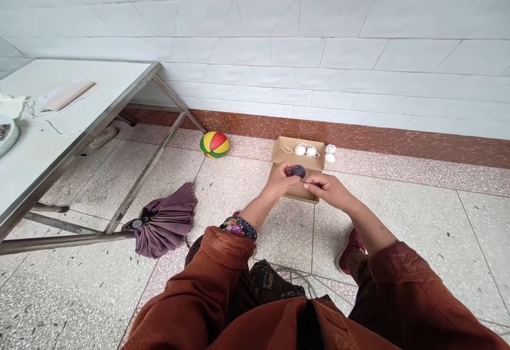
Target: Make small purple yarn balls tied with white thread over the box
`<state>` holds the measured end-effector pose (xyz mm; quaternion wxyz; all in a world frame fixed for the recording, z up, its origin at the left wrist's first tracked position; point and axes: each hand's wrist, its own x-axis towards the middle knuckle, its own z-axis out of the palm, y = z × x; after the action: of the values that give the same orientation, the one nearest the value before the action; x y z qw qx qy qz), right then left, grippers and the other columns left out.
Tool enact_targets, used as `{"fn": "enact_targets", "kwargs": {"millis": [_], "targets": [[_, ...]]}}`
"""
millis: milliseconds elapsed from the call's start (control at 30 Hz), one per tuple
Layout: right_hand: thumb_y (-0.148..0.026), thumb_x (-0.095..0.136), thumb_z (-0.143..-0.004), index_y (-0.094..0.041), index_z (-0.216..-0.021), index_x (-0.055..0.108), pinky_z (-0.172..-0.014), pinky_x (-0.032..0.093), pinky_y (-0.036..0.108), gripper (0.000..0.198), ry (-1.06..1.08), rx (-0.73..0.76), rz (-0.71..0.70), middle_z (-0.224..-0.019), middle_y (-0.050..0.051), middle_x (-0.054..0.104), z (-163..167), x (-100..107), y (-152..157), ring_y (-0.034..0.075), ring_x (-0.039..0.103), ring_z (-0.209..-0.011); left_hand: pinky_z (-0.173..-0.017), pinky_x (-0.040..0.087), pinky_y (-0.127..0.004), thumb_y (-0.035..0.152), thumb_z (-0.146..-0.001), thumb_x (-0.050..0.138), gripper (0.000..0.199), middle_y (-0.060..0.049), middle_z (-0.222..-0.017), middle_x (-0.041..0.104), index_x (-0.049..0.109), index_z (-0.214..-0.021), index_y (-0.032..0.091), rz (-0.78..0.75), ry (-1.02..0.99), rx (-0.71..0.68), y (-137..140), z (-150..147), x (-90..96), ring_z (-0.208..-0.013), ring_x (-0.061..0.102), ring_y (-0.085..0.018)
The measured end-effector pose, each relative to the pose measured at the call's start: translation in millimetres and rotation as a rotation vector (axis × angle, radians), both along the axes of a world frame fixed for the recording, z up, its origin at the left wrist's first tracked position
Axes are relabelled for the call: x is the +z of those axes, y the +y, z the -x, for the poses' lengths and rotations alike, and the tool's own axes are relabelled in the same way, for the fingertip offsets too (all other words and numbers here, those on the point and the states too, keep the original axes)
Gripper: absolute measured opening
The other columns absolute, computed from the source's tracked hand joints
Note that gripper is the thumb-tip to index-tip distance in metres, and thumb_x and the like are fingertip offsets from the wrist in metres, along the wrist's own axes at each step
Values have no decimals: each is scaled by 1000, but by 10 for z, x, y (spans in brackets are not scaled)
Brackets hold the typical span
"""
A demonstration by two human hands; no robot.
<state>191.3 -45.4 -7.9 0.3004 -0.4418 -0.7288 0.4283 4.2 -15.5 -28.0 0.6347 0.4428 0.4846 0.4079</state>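
Observation:
A small dark grey-purple ball of yarn (298, 171) is held up in my left hand (283, 178), its fingers closed round the near side. My right hand (322, 186) is just to the right, thumb and fingers pinched on a dark strand of yarn that runs to the ball. Beneath both hands an open cardboard box (298, 194) lies on the floor, partly hidden by them. In its far half sit white balls of yarn (300, 150) with loose white strands. Two more white round pieces (330, 153) rest on the floor against the box's right side.
A red, yellow and green ball (214, 144) stands by the wall, left of the box. Nearer me lies a folded purple umbrella (167, 221), beside the metal-framed table (131, 82). The tiled wall (358, 90) rises behind the box. A shoe (353, 250) shows at right.

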Motion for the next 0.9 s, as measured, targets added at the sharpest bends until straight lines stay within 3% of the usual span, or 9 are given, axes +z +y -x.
{"fn": "enact_targets", "kwargs": {"millis": [133, 200, 267, 400, 467, 567, 667, 800, 900], "targets": [[-45, 60, -94, -22, -85, 67, -72, 48, 32, 26, 113, -179, -15, -80, 3, 67, -35, 64, 48, 19, 61, -74, -77, 44, -29, 10, -58, 77, 38, 0, -87, 66, 63, -93, 15, -71, 147, -174, -46, -12, -15, -78, 58, -13], [-44, 61, -93, -22, -83, 66, -73, 47, 33, 24, 95, -300, -67, -81, 3, 67, -59, 10, 90, 20, 60, -76, -77, 44, -29, 11, -60, 77, 38, 0, -87, 66, 63, -95, 15, -51, 65, -307, -96, -35, 15, -77, 58, -12], [-43, 61, -92, -22, -81, 66, -73, 46, 33, 24, 46, -372, -83, -79, 3, 66, -72, -77, 125, 20, 60, -75, -78, 44, -29, 12, -61, 77, 41, -1, -90, 67, 61, -99, 16, -1, -65, -347, -136, -57, 60, -82, 59, -13], [-39, 56, -91, -22, -78, 64, -66, 44, 30, 23, -50, -335, -26, -72, 1, 64, -40, -220, 123, 18, 56, -68, -77, 46, -29, 14, -59, 79, 56, -2, -99, 67, 59, -111, 19, 131, -285, -189, -138, -77, 141, -87, 61, -13], [-38, 56, -91, -22, -78, 64, -63, 42, 29, 22, -76, -239, -1, -71, 1, 64, -4, -225, 87, 17, 55, -67, -75, 47, -28, 16, -60, 78, 51, -2, -98, 66, 61, -108, 18, 145, -309, -99, -111, -73, 151, -83, 61, -12], [-39, 57, -91, -22, -78, 66, -63, 41, 28, 23, -52, -85, 28, -71, 0, 63, 24, -135, 20, 16, 53, -66, -77, 47, -28, 17, -63, 75, 38, -2, -92, 67, 64, -99, 16, 82, -203, -4, -68, -58, 117, -81, 60, -12], [-43, 61, -91, -22, -81, 68, -65, 43, 29, 24, 50, -39, 62, -72, -1, 61, -8, 8, -15, 16, 53, -67, -82, 46, -30, 14, -62, 75, 36, -3, -93, 68, 65, -97, 16, -24, -9, 19, -50, -53, 53, -85, 60, -13], [-46, 63, -91, -22, -84, 68, -70, 46, 31, 25, 197, -192, 66, -78, 1, 64, -97, 82, 33, 17, 56, -72, -77, 44, -30, 12, -57, 77, 39, -3, -93, 66, 65, -94, 16, -131, 176, -158, -90, -87, 8, -79, 56, -13], [-47, 62, -91, -22, -82, 67, -68, 44, 31, 26, 157, -377, 14, -74, 0, 62, -141, -6, 109, 17, 53, -71, -75, 43, -29, 11, -57, 75, 47, -2, -94, 66, 63, -103, 18, -108, 54, -323, -139, -116, 37, -80, 57, -13]]}}
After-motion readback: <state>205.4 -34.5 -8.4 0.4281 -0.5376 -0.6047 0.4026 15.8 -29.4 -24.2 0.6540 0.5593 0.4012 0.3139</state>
